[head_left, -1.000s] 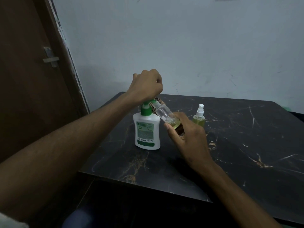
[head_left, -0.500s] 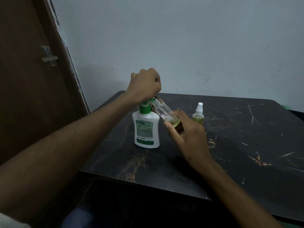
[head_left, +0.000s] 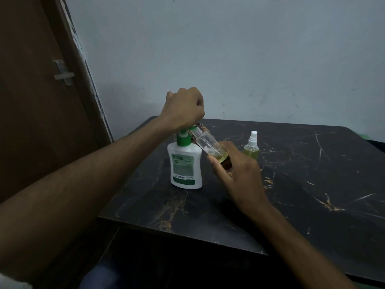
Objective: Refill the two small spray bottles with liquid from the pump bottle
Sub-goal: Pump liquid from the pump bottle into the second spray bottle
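Yellow-green liquid still only covers the bottom of the clear small spray bottle (head_left: 209, 147) pinched tilted by the right hand (head_left: 239, 174), while the fisted left hand (head_left: 184, 108) keeps pressing the white green-topped pump bottle (head_left: 185, 163).

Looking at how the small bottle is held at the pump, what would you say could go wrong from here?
1. The clear small spray bottle is tilted with its narrow mouth at the green nozzle; liquid may miss it and drip down the white pump bottle.
2. The left hand presses from above; an off-centre push might tip the pump bottle.
3. The right hand has a fingertip grip near the base, which could slip, spilling onto the black marble table.
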### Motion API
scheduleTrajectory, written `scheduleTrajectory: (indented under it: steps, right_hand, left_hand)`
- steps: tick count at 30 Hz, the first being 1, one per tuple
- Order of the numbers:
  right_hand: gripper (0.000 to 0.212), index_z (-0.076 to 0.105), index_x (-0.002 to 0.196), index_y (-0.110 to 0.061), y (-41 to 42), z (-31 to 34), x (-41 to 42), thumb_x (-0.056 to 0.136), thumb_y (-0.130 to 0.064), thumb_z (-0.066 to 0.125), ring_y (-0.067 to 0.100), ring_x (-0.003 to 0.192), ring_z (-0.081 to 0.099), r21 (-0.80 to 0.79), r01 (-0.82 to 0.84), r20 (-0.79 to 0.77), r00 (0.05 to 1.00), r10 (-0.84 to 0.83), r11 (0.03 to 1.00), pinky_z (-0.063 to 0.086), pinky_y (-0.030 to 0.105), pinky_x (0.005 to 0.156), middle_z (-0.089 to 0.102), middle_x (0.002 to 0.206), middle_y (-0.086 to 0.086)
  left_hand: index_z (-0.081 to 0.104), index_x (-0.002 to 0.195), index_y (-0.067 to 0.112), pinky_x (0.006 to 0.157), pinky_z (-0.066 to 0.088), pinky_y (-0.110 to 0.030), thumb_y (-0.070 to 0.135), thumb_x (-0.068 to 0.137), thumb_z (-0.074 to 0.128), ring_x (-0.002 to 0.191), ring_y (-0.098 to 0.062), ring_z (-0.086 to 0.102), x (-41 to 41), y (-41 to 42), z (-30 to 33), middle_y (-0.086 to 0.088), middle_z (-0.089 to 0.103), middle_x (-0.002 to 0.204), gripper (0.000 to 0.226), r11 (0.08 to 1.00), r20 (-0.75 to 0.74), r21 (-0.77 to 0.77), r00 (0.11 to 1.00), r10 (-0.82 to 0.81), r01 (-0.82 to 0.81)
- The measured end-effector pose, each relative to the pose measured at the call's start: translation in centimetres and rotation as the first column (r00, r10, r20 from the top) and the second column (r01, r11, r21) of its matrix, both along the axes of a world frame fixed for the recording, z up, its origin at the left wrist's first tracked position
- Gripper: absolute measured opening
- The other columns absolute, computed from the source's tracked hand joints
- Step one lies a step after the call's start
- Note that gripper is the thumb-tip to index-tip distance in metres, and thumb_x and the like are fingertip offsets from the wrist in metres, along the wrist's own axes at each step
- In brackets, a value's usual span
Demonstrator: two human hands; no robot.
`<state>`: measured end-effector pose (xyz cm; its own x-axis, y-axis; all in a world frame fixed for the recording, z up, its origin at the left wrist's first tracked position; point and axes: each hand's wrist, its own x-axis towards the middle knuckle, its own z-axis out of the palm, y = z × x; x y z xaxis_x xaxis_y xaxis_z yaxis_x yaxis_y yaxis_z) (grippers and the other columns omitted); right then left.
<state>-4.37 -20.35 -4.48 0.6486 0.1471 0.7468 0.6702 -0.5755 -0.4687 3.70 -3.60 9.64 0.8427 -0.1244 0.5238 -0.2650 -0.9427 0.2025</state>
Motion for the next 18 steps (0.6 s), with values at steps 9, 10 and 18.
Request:
scheduleTrajectory:
  steps: [9,10,18]
  right_hand:
    - [0.034,0.06,0.127,-0.022,0.02,0.08,-0.02,0.103,-0.045,0.055,0.002,0.078,0.063,0.011,-0.003,0.004,1.0,0.003,1.0,0.054,0.024,0.068,0.069,0.099,-0.009]
    - [0.033,0.06,0.127,-0.022,-0.01,0.07,-0.03,0.103,-0.045,0.055,0.002,0.078,0.063,0.011,-0.003,0.004,1.0,0.003,1.0,0.054,0.024,0.068,0.069,0.099,-0.009]
    - [0.033,0.06,0.126,-0.023,0.0,0.03,0.04,0.103,-0.046,0.055,0.003,0.077,0.063,0.014,0.007,0.009,1.0,-0.007,1.0,0.054,0.024,0.068,0.068,0.096,-0.01]
  left_hand:
    - [0.079,0.089,0.016,0.104,0.042,-0.049,0.011,0.088,0.059,0.093,-0.023,0.068,0.02,0.05,-0.18,0.002,0.078,0.089,0.021,1.0,-0.026,-0.02,1.0,-0.007,0.007]
    - [0.08,0.089,0.016,0.104,0.042,-0.049,0.011,0.088,0.059,0.093,-0.023,0.068,-0.06,0.08,-0.14,0.001,0.078,0.089,0.021,1.0,-0.029,-0.011,1.0,-0.008,0.008]
    - [0.079,0.088,0.017,0.103,0.038,-0.048,0.01,0.088,0.057,0.093,-0.023,0.068,0.12,-0.12,-0.04,0.002,0.078,0.09,0.023,1.0,-0.011,0.01,1.0,-0.015,0.015]
